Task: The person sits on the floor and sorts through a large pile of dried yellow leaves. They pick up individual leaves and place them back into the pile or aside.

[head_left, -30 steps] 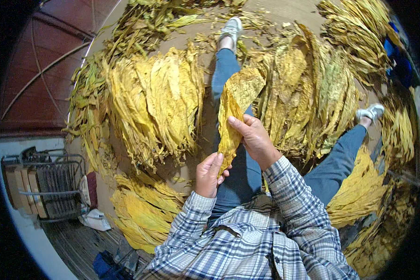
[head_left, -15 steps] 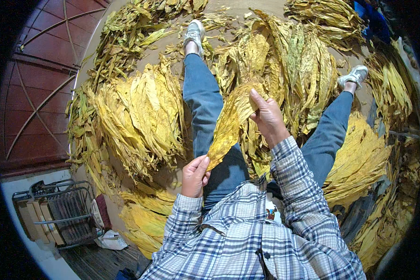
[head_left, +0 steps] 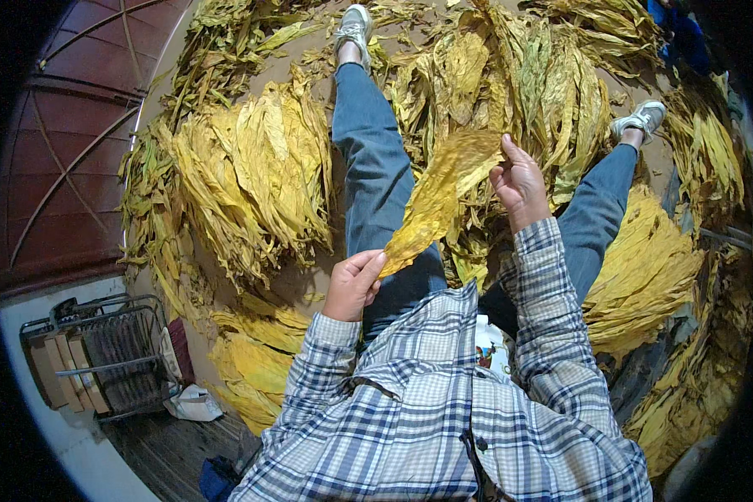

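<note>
In the head view, the person's left hand [head_left: 351, 286] pinches the narrow bottom end of 1 big yellow leaf [head_left: 442, 199] between the thumb and fingers; the right hand [head_left: 523, 186] is higher up and pinches the wide top end, near the edge, with the thumb pointing up; the leaf is stretched on a slant between the 2 hands, over the person's legs; it is wrinkly, with brown spots near the top.

A big left pile [head_left: 255, 171] of dry yellow leaves lies to the left of the legs; a middle pile [head_left: 544, 100], with some green in it, lies between the 2 legs, behind the leaf; more yellow leaves lie by the person's sides, at the lower left [head_left: 251, 368] and the lower right [head_left: 644, 268].

The person has blue jeans [head_left: 368, 151], 2 light shoes [head_left: 354, 33] and a checked shirt [head_left: 402, 418]; the legs are spread wide apart.

At the far left is a dark red door [head_left: 75, 151] with bars on it; below it is a metal frame [head_left: 130, 360], with a white bag [head_left: 194, 404] just beside it; something blue [head_left: 686, 38] is at the top right.
</note>
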### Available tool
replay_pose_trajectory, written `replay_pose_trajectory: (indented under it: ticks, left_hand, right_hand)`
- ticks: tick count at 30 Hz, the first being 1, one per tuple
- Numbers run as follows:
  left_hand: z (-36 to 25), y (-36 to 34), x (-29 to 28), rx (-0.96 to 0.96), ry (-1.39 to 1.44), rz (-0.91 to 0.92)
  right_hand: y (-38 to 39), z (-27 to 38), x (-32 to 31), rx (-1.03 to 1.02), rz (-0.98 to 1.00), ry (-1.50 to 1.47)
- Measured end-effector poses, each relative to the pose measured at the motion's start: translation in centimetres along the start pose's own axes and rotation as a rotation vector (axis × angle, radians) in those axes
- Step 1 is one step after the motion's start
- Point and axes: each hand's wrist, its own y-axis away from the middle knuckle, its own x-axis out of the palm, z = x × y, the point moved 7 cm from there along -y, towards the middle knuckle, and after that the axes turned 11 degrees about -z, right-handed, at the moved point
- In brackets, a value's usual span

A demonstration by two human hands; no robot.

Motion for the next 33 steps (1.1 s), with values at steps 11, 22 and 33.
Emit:
replay_pose_trajectory:
  ticks: [11,22,33]
  left_hand:
    - [-0.5,1.5,2.0,0.122,-0.104,0.133]
    - [-0.7,0.7,0.8,0.469,-0.324,0.152]
    - [9.6,11.0,-22.6,0.061,0.629,-1.071]
  right_hand:
    - [-1.5,-0.3,-2.2,0.178,-0.007,-0.043]
    - [-8.5,-0.3,-8.5,0.246,0.462,-0.127]
    - [-9.5,-3.7,-15.4,0.223,0.228,0.490]
